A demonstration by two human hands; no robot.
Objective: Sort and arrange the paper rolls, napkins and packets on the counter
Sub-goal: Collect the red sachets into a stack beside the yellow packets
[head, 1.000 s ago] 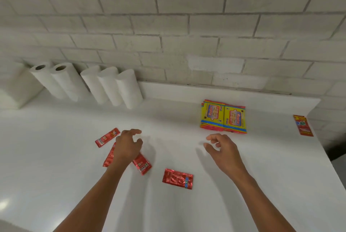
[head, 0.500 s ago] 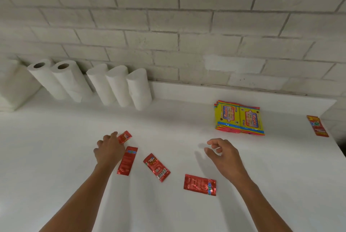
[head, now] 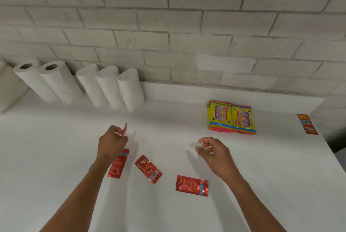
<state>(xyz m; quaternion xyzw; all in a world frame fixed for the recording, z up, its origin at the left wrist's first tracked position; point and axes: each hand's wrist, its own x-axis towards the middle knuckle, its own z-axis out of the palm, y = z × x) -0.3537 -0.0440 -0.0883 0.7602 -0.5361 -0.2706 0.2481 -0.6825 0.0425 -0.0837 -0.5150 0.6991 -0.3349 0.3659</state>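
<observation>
A small red sachet (head: 124, 129) is pinched edge-on in the fingers of the left hand (head: 112, 143), raised off the white counter (head: 56, 147) and sticking out at about 1 o'clock from the knuckles. Partly hidden under that hand's wrist, at its 5 o'clock, a second red sachet (head: 118, 165) is seen lying flat. A third red sachet (head: 148, 169) lies tilted just beside it at 3 o'clock, and a fourth red sachet (head: 192, 185) lies flat further along at 4 o'clock, below the right hand (head: 215, 154). The right hand is held over the counter with fingers loosely curled and nothing in it. A stack of yellow packets (head: 231, 117) is placed at 1 o'clock from the right hand, well apart from it. A lone red packet (head: 307, 124) is found at the counter's far right edge. Five paper rolls (head: 82, 84) are lined along the brick wall (head: 187, 26) at 11 o'clock of the left hand.
</observation>
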